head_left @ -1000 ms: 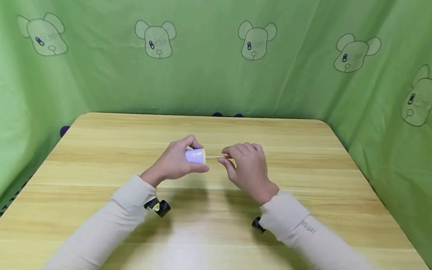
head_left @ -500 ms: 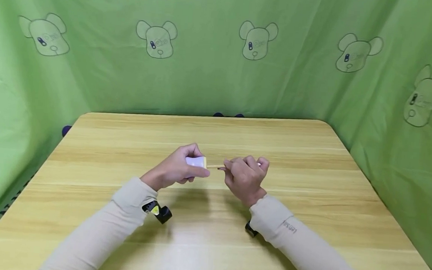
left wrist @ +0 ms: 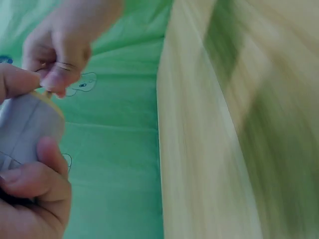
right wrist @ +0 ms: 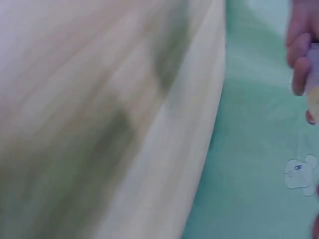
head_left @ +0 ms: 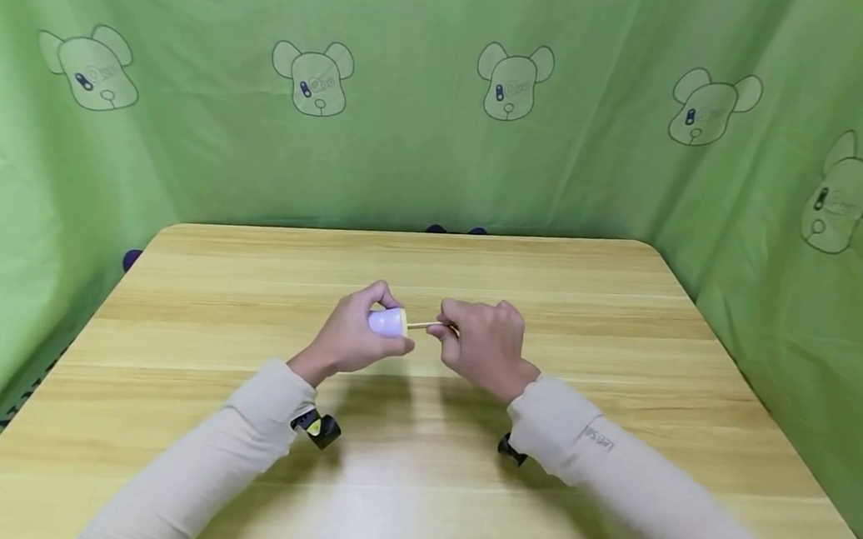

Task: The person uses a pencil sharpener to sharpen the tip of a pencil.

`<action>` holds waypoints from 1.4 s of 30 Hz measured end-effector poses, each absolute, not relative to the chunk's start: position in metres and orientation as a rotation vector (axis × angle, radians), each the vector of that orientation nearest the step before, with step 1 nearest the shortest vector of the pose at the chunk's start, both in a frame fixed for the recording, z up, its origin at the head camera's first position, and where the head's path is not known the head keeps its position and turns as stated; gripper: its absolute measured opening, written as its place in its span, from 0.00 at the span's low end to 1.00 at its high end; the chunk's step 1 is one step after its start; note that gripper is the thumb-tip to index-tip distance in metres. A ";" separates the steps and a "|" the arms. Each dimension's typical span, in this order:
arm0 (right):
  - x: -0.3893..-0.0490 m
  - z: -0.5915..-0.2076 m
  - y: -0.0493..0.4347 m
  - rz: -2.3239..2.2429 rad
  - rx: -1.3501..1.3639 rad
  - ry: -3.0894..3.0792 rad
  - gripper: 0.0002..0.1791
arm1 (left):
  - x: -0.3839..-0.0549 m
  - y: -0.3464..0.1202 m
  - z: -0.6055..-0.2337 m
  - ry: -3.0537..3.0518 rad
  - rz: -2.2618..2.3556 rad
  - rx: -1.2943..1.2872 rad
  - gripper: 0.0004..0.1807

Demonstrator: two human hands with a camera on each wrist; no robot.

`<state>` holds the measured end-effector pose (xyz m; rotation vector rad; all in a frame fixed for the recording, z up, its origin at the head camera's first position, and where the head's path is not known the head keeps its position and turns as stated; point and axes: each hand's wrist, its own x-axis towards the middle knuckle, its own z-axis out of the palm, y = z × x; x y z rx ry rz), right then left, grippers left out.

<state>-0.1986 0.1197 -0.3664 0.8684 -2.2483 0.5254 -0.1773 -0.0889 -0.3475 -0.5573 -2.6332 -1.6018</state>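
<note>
In the head view my left hand (head_left: pixel 352 331) grips a lavender, barrel-shaped pencil sharpener (head_left: pixel 386 322) with a yellow end, thumb and fingers around its sides. A thin yellowish pencil (head_left: pixel 422 326) runs from that end to my right hand (head_left: pixel 485 344), whose thumb and fingers pinch it. Both hands are raised above the table. The left wrist view has the sharpener (left wrist: pixel 30 127) close up, with the pencil's inserted tip hidden inside. At the right edge of the right wrist view, only part of the sharpener (right wrist: pixel 313 102) shows.
A light wood-grain table (head_left: pixel 417 469) with rounded far corners lies below the hands. Green curtains (head_left: pixel 409 159) printed with bear faces hang behind it and along both sides. Each wrist carries a small black camera (head_left: pixel 324 431).
My right hand has turned about the pencil, rolling over half a second ago and partly back now. Both hands dipped slightly, then rose a little. The left hand keeps its grip on the sharpener.
</note>
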 end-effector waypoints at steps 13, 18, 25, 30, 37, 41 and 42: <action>-0.204 -0.317 0.131 0.891 0.868 -2.882 0.08 | -0.182 -0.087 -0.343 -2.545 -1.270 -0.757 0.24; -0.205 -0.347 0.136 0.618 0.960 -2.277 0.12 | -0.191 -0.092 -0.333 -2.592 -1.510 -0.605 0.23; -0.220 -0.386 0.130 0.403 0.900 -1.638 0.16 | -0.195 -0.097 -0.326 -2.661 -1.878 -0.528 0.22; -0.228 -0.396 0.120 0.411 0.826 -1.479 0.17 | -0.195 -0.099 -0.322 -2.672 -2.174 -0.470 0.20; -0.231 -0.401 0.115 0.403 0.758 -1.578 0.23 | -0.199 -0.093 -0.331 -2.647 -2.256 -0.391 0.18; -0.228 -0.399 0.118 0.397 0.793 -1.676 0.25 | -0.200 -0.090 -0.339 -2.670 -2.117 -0.386 0.19; -0.227 -0.396 0.118 0.405 0.806 -1.725 0.25 | -0.200 -0.090 -0.340 -2.673 -2.065 -0.390 0.19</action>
